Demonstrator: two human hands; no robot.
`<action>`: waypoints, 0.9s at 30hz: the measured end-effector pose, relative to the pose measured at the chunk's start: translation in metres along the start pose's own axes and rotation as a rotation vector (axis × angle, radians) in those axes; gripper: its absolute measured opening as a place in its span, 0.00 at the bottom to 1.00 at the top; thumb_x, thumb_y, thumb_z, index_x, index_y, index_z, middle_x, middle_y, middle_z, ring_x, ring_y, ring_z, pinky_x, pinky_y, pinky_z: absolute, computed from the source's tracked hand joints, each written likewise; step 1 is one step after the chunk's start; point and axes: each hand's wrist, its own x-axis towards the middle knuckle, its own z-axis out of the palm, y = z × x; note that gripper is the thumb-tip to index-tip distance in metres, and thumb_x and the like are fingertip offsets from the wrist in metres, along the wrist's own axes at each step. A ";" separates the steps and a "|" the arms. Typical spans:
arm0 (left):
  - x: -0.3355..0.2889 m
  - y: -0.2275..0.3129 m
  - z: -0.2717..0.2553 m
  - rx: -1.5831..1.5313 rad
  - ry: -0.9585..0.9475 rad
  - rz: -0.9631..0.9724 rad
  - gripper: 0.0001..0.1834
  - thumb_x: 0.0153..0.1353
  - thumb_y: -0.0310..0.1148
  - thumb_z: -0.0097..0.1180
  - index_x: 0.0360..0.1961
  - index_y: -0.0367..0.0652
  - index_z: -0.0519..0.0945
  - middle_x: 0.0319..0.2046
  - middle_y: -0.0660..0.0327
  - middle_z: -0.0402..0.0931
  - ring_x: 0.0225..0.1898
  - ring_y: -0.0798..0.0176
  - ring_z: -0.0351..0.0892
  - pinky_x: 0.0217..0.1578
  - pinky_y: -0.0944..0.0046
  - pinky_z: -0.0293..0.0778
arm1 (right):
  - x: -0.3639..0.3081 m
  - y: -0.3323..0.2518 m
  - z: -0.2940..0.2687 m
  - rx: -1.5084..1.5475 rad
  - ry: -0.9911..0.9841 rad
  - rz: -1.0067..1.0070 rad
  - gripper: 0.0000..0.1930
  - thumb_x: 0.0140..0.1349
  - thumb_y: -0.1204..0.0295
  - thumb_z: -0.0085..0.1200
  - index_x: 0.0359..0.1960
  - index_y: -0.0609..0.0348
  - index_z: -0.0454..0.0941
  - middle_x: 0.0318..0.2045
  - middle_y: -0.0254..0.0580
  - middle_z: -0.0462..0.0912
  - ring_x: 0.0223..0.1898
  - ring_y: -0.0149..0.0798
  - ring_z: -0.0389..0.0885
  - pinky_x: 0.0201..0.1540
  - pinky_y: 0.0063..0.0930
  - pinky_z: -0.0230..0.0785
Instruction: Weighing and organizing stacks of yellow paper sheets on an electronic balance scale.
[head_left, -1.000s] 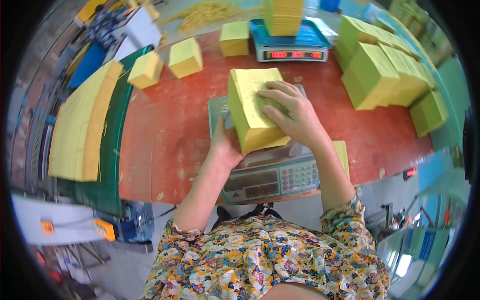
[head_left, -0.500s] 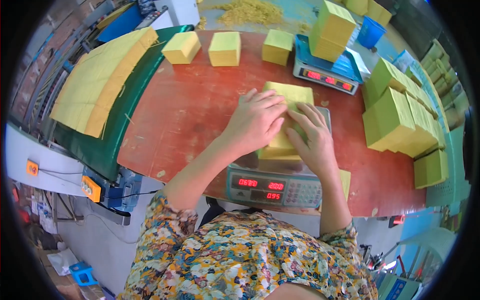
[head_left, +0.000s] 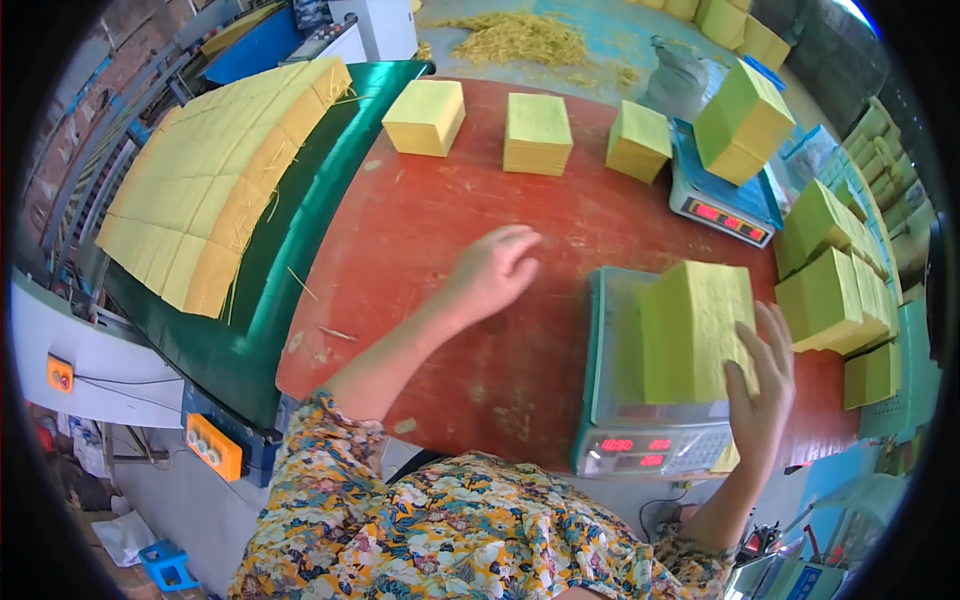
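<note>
A tall stack of yellow paper sheets point(head_left: 695, 330) stands on the pan of a digital scale point(head_left: 650, 450) at the near right of the table. My right hand point(head_left: 765, 375) lies against the stack's right side, fingers spread and thumb toward its near edge, not wrapped round it. To the left of the scale, my left hand point(head_left: 495, 270) hovers over the red tabletop point(head_left: 480, 360). Its fingers are loosely bent with the thumb apart, and nothing is in them. Red digits glow on the scale's front panel, beside a keypad partly covered by my right hand.
Three yellow paper blocks point(head_left: 538, 135) line the far edge. A second scale point(head_left: 725, 210) bears another stack point(head_left: 742, 122). More stacks point(head_left: 820, 300) crowd the right side. At left, a green conveyor belt point(head_left: 300, 210) carries rows of yellow blocks point(head_left: 215, 165). Paper scraps point(head_left: 520, 38) lie beyond.
Both hands were together on the stack; my left hand has come off it to the left. The stack now shows taller on the pan, and the scale's digits differ. The view has shifted left.
</note>
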 end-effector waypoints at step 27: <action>0.210 -0.379 -0.125 -0.342 -0.321 -0.602 0.24 0.58 0.42 0.67 0.51 0.38 0.80 0.45 0.57 0.84 0.45 0.64 0.83 0.46 0.64 0.76 | -0.028 -0.197 0.304 0.286 -0.274 0.091 0.16 0.51 0.79 0.61 0.45 0.57 0.82 0.54 0.44 0.80 0.57 0.50 0.76 0.58 0.43 0.66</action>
